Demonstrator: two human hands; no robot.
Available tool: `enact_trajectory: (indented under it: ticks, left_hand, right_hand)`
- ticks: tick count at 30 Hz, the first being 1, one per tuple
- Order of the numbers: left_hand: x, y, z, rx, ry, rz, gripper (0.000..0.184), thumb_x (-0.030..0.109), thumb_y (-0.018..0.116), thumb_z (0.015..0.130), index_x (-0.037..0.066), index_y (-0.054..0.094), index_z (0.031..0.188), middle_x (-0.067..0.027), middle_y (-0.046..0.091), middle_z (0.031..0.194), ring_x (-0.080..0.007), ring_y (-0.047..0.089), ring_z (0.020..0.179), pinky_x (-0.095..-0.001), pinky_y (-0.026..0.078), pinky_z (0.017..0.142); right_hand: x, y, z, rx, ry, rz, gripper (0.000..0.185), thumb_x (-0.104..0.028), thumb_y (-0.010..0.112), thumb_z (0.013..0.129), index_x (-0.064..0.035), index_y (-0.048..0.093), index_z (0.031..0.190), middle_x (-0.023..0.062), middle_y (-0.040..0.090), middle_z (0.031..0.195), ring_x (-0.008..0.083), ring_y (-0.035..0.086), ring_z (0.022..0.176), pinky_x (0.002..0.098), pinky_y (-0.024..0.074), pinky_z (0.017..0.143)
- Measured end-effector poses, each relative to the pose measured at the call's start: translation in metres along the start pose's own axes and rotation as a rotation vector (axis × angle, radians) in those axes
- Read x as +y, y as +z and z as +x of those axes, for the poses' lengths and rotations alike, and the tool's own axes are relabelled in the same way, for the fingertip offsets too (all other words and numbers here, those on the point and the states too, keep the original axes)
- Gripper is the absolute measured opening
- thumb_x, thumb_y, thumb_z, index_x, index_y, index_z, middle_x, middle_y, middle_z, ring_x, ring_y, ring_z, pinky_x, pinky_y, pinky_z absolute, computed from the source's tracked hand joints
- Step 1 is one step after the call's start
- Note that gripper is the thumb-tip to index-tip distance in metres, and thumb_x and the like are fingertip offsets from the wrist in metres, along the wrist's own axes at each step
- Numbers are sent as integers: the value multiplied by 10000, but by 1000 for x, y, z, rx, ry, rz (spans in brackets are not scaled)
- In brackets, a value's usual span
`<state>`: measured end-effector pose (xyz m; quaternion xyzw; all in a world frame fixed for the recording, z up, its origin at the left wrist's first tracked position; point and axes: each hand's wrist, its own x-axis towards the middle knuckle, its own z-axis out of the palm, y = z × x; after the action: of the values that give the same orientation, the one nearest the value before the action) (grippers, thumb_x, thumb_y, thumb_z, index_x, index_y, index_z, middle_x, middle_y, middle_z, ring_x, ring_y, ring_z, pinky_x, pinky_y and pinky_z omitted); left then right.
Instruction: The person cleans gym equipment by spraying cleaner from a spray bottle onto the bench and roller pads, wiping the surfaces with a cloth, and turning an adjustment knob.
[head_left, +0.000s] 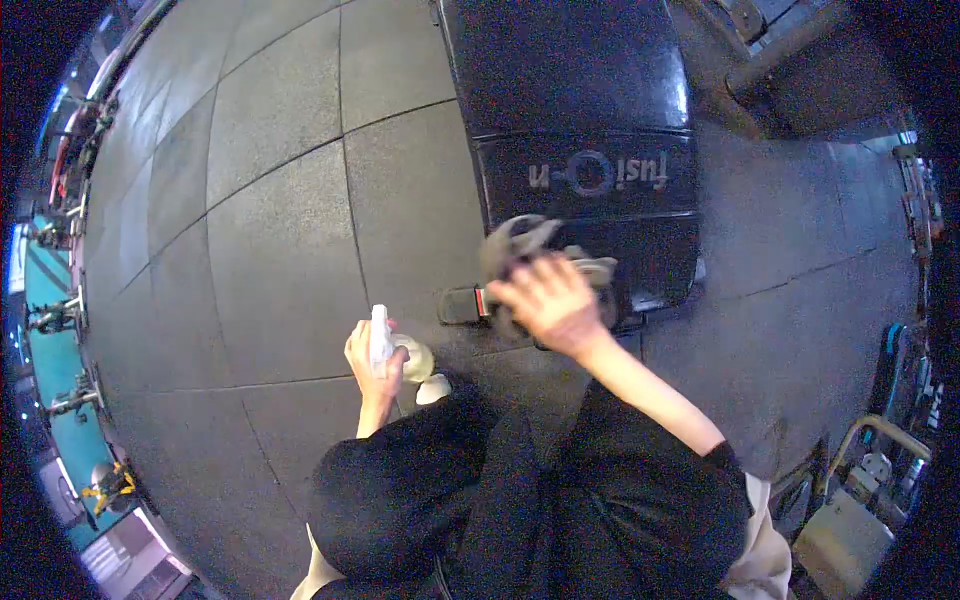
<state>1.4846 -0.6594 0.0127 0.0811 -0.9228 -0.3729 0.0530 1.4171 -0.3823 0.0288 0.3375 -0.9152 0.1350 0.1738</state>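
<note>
My left hand [372, 362] is closed around a white spray bottle [380, 338], seen mostly from above by its narrow white head; its lower part is hidden. Over the near end of a black padded bench [585, 90], my right hand [560, 308] lies on a bunched grey cloth [522, 246], fingers bent over it. Motion blurs the cloth and the fingertips. The bench bears upside-down "fusion" lettering just beyond the cloth. A small dark part with a red-orange edge [481, 302] sticks out left of the bench end.
Dark rubber floor tiles [270, 240] surround the bench. A pale shoe [432, 389] shows below my left hand. Dark machine framing [790, 60] stands at the upper right. Gym equipment [860, 500] is at the lower right, with more racks [60, 315] along the left edge.
</note>
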Motion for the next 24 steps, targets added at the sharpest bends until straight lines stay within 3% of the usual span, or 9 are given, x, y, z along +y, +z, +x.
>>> enact_trajectory:
  ticks: [4,6,10,14,16,17,19,22,24]
  left_hand:
    - [12,11,3,-57,-33,-131,357,140,598,500,78,574,851,-74,521,788,-283,519,793,-366,372,768]
    - [15,14,6,-84,203,156,351,145,594,499,81,576,844,-71,504,770,-280,503,798,-369,359,783]
    - [20,17,6,-96,161,9,334,153,587,504,78,572,829,-76,494,758,-280,486,784,-369,352,780]
    - [14,18,3,-69,129,-112,323,118,566,509,49,573,825,-92,483,735,-287,483,731,-359,385,698]
    - [8,20,3,-42,87,-185,336,101,554,515,34,579,843,-97,490,740,-276,495,721,-348,397,671]
    - [5,22,3,-20,50,-258,351,84,542,520,19,586,861,-101,496,745,-265,507,710,-337,409,644]
    - [0,27,0,13,6,-311,382,67,527,528,5,580,901,-99,520,777,-237,526,725,-322,423,649]
    - [-5,32,-4,73,-100,-474,431,42,506,544,-16,563,967,-92,560,841,-195,553,771,-301,444,683]
    - [-5,33,-3,98,-162,-589,449,34,500,552,-22,551,995,-88,576,873,-180,561,802,-294,451,712]
  right_hand:
    - [-23,27,-8,116,-168,-71,233,-305,564,743,-294,624,968,-49,568,1140,166,520,1052,390,374,867]
    - [-18,19,-16,162,-73,-55,233,-337,592,714,-314,633,942,-65,575,1121,153,518,1040,372,367,825]
    - [20,1,-63,168,13,-102,292,-300,643,639,-332,632,929,-45,568,1105,172,516,957,374,366,791]
    - [84,-34,-106,224,466,-400,374,-78,567,630,-220,630,970,67,556,1124,249,530,986,391,391,811]
    - [116,-36,-127,336,757,-281,356,-75,604,689,-155,602,1036,95,544,1149,290,519,1010,415,388,865]
    - [128,-29,-137,337,758,-283,356,-75,604,689,-155,602,1036,95,544,1149,290,519,1010,415,388,865]
    - [141,-17,-140,550,926,-32,290,-57,565,770,-47,566,1060,138,542,1141,332,504,1026,423,372,894]
    - [121,-19,-131,554,858,-124,227,-80,526,831,-10,555,1045,151,550,1114,337,495,1035,425,367,894]
    - [110,-25,-125,542,849,-159,208,-134,543,824,-51,573,1013,124,563,1094,315,497,1034,421,356,899]
